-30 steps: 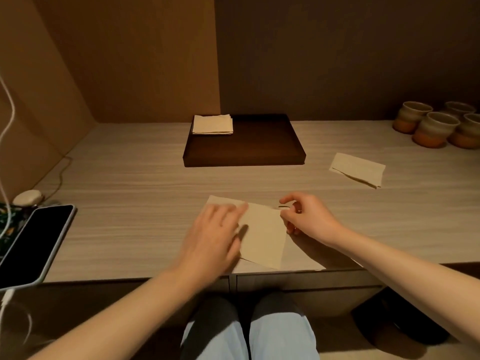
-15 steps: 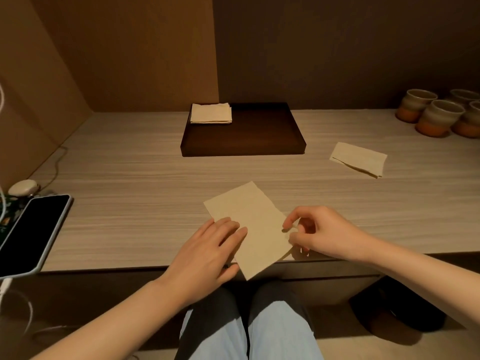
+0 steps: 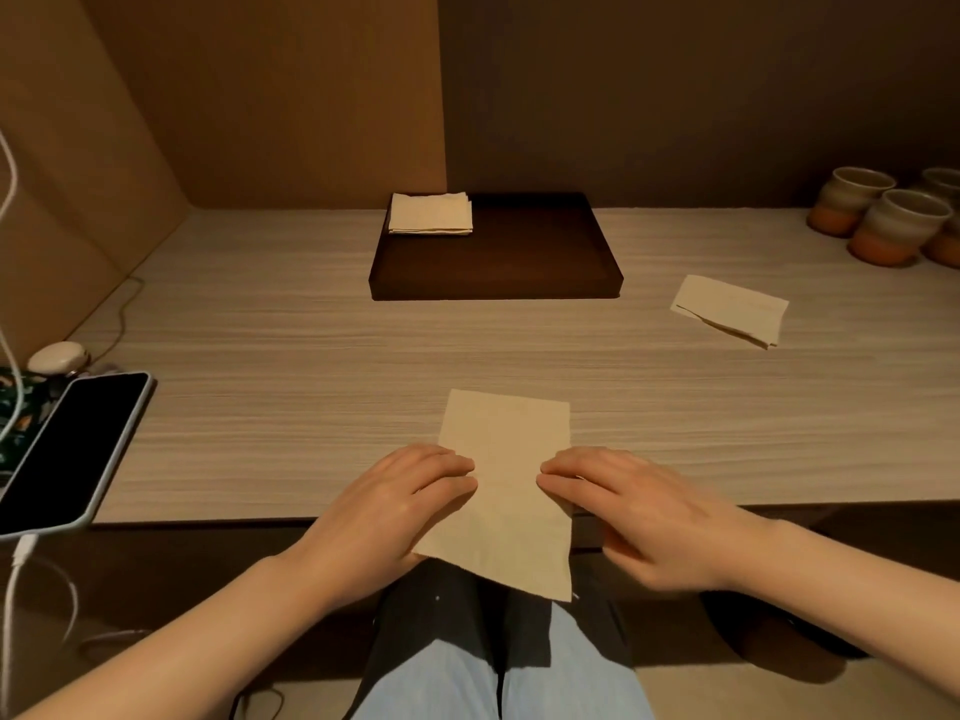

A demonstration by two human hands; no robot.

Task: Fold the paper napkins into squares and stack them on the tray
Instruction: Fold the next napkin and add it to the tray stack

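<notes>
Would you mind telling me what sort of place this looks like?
Probably a service counter in a restaurant or tea room: ceramic cups grouped at the back right, folded napkins stacked on a dark tray, all on a wood-grain counter in a panelled alcove.

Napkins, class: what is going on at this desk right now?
A person is part-way through folding paper napkins. Both hands, left and right, hold a long napkin by its sides at the desk's near edge, with its near end hanging past the edge. A small stack of folded napkins already sits in the tray's far left corner. Another napkin lies loosely folded on the right, waiting.
</notes>
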